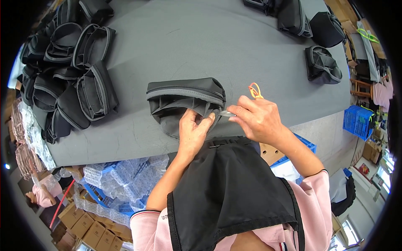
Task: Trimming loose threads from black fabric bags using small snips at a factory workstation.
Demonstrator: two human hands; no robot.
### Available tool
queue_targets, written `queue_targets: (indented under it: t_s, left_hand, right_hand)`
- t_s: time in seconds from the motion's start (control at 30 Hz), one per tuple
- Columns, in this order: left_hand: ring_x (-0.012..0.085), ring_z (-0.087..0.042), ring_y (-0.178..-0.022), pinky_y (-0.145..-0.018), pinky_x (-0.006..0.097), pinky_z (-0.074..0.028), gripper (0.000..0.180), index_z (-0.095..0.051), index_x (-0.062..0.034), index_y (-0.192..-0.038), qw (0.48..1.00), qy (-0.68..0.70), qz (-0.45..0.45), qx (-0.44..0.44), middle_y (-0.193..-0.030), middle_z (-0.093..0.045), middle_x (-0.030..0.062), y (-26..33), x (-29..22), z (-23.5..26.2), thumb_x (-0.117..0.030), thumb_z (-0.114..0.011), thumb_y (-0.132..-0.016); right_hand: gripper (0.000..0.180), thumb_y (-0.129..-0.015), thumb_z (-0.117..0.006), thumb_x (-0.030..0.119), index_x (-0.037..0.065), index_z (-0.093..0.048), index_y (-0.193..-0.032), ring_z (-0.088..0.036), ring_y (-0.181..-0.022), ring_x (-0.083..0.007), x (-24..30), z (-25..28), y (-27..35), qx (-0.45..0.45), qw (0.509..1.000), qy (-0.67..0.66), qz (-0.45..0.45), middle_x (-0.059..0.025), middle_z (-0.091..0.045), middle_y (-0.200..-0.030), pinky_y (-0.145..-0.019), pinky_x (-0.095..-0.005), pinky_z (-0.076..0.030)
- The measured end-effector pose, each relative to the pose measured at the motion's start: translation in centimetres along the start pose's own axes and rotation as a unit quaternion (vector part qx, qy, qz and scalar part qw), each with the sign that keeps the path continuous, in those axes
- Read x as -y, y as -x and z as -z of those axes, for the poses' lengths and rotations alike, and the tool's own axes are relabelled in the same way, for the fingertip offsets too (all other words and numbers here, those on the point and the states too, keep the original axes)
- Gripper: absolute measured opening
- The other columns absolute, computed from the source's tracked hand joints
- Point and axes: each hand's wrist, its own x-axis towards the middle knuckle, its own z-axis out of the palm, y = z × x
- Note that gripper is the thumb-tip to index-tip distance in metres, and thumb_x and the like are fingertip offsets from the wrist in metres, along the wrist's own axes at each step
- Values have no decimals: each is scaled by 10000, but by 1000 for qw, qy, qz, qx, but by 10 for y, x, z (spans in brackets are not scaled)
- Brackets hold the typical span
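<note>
A black fabric pouch with grey trim (184, 98) lies on the grey table (188, 46) near its front edge. My left hand (193, 131) pinches the pouch's lower right corner. My right hand (257, 119) is closed on small thread snips with an orange-yellow loop handle (254, 90); the metal tip (226, 113) touches the pouch edge beside my left fingers. A black apron (226, 188) covers my front below both hands.
A heap of similar black pouches (69, 71) fills the table's left side. More pouches (320, 62) lie at the far right and top right. Blue crates (358, 119) stand right of the table, bagged goods (125, 180) and cardboard boxes (90, 226) below it.
</note>
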Motion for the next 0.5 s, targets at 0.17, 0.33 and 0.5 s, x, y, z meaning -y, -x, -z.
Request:
queue_targets:
  t_s: [0.17,0.33,0.5]
  left_hand:
    - [77,-458,-613,-557,242,-390,194,-597,35,-836,1000,17,9,-3,-711,-557,24,-1,-3,3,-133,-660,-763]
    - [64,-478,-656,-593,229,-397,206,-610,29,-847,999,43,28,19,-749,-584,23,-9,-16,5,-166,-661,-805]
    - [99,-524,-726,-656,243,-418,273,-619,55,-870,993,70,71,65,-797,-617,60,-14,-35,10,-203,-659,-790]
  right_hand:
    - [228,-648,-728,107,100,-639,-858,-487,-518,-190,6,-2,3,-28,999,-12,-24,-15,-482,-689,-492,-301,-399]
    - [157,-715,-699,85,38,-639,-851,-495,-527,-176,7,-23,10,-91,966,-171,-172,-33,-503,-695,-510,-273,-408]
    - [126,-743,-665,51,16,-632,-859,-499,-575,-136,12,-21,16,-135,925,-269,-234,-50,-514,-727,-538,-260,-409]
